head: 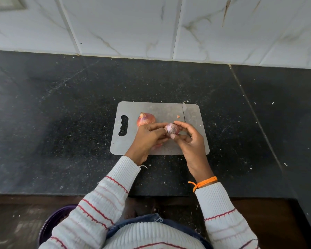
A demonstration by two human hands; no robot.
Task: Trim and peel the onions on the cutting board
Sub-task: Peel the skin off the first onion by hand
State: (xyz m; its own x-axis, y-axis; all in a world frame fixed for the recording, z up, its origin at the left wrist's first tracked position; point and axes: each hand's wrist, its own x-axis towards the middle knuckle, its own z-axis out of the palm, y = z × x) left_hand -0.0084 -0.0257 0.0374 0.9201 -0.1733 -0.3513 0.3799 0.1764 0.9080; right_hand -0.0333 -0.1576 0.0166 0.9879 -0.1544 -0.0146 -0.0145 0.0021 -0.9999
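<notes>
Purple-pink and partly skinned, a small onion (171,129) sits above the grey cutting board (194,112), pinched between both hands. Right hand (190,139) curls its thumb and fingers round it; left hand (148,134) grips its left side with its fingertips. An unpeeled onion (145,118) lies on the board just beyond the left hand, and a knife (184,112) rests beyond the right.

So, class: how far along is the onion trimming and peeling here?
Done: nothing looks fully finished; the knife lies on the board. In hand: both hands, left and right, hold a pale, partly peeled onion above the board. Left: the second onion sits on the board with its skin and tip on.
</notes>
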